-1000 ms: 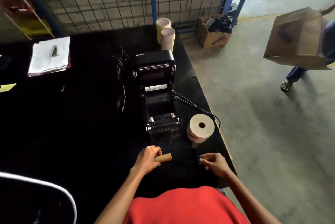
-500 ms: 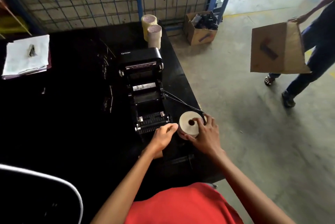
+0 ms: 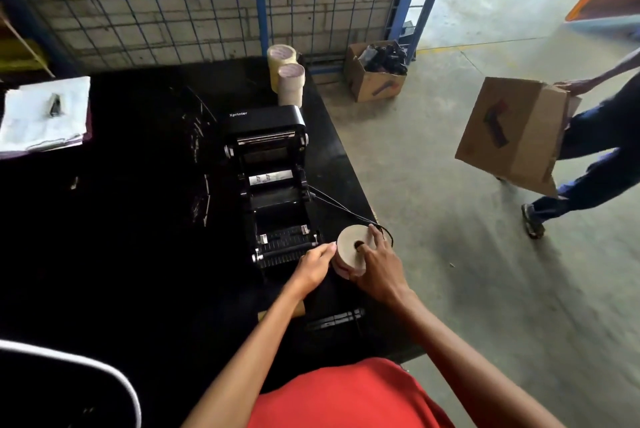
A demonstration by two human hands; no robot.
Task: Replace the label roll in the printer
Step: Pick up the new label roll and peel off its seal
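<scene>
A black label printer (image 3: 273, 185) stands open on the black table (image 3: 121, 237), its lid tipped back and its roll bay empty. Just right of its front lies a white label roll (image 3: 351, 241) on its side. My right hand (image 3: 377, 268) grips this roll from the near side, a finger in the core hole. My left hand (image 3: 313, 266) touches the roll's left edge with its fingertips. A brown cardboard core (image 3: 298, 310) lies on the table under my left forearm, mostly hidden. A black spindle bar (image 3: 334, 319) lies beside it.
Two tape rolls (image 3: 286, 79) stand behind the printer. A cable (image 3: 343, 211) runs from the printer past the roll. A clipboard with papers (image 3: 43, 114) lies far left. On the floor, an open box (image 3: 375, 72); a person carrying a cardboard box (image 3: 512, 134) walks at right.
My left hand let go of the brown core and both hands moved forward onto the white label roll. The person with the box walked nearer on the right.
</scene>
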